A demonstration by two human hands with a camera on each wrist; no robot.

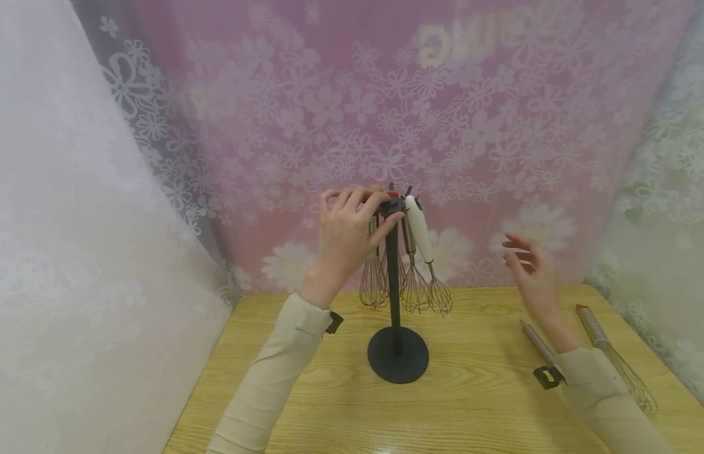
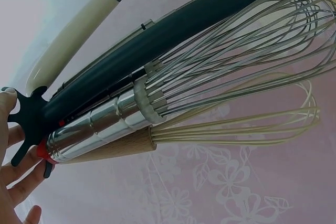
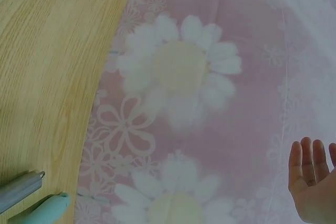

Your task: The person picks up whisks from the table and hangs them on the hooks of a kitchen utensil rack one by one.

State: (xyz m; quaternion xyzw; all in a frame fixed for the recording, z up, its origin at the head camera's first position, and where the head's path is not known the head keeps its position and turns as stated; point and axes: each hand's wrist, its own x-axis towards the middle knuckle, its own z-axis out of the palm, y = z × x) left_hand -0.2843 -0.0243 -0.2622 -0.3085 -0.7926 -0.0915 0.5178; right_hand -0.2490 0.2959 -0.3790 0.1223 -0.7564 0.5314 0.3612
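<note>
My left hand (image 1: 349,230) grips the hooked top of a black whisk stand (image 1: 393,284), thumb at the near side and fingers over the far side. Several whisks hang from its hooks, among them a white-handled whisk (image 1: 420,233) on the right. In the left wrist view, a steel-handled whisk (image 2: 100,129) with a red end hangs beside a wooden-handled whisk (image 2: 123,148), and the fingertips are right at the hooks. Off to the right, my right hand (image 1: 533,277) is raised above the table, fingers loosely bent, holding nothing.
On the wooden table (image 1: 471,403), a red-tipped whisk (image 1: 598,334) lies at the right, and a grey handle (image 1: 536,340) is partly hidden by my right forearm. A teal handle (image 3: 47,211) lies beside the grey one. Floral curtains (image 1: 340,126) hang behind and at both sides.
</note>
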